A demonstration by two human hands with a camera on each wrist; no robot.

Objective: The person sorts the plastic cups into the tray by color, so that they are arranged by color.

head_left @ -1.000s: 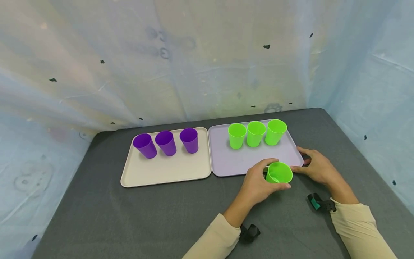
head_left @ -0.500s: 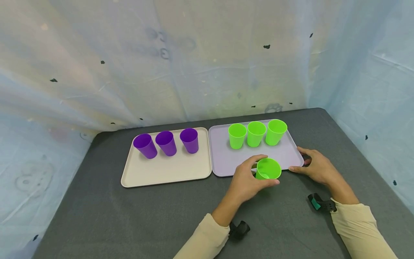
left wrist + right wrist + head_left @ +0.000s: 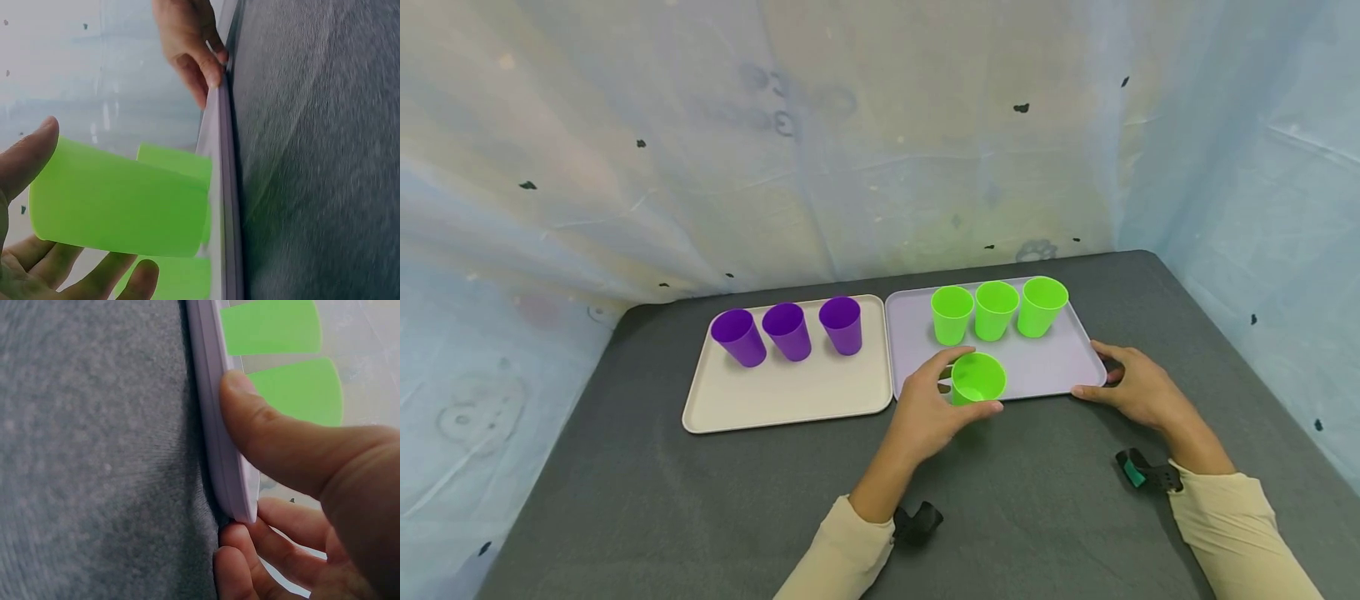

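Note:
My left hand (image 3: 923, 415) holds a green cup (image 3: 979, 379) round its side, thumb on the near side and fingers on the far side. The cup is upright over the near edge of the lilac tray (image 3: 1048, 367); in the left wrist view this cup (image 3: 119, 197) hides part of another. Three more green cups, a left one (image 3: 952, 318), a middle one (image 3: 996, 312) and a right one (image 3: 1041, 308), stand in a row along the tray's back. My right hand (image 3: 1138, 388) grips the tray's near right corner, with its thumb (image 3: 250, 403) on the rim.
Left of the lilac tray, close against it, lies a cream tray (image 3: 797, 392). Three purple cups (image 3: 739, 338) stand in a row on its back part. Dark grey cloth (image 3: 715, 500) covers the table, and a pale sheet (image 3: 880, 167) hangs behind and at the sides.
My left hand has carried the green cup leftward and slightly away from me, from near the tray's right corner to its near left part. The right hand has stayed at the corner.

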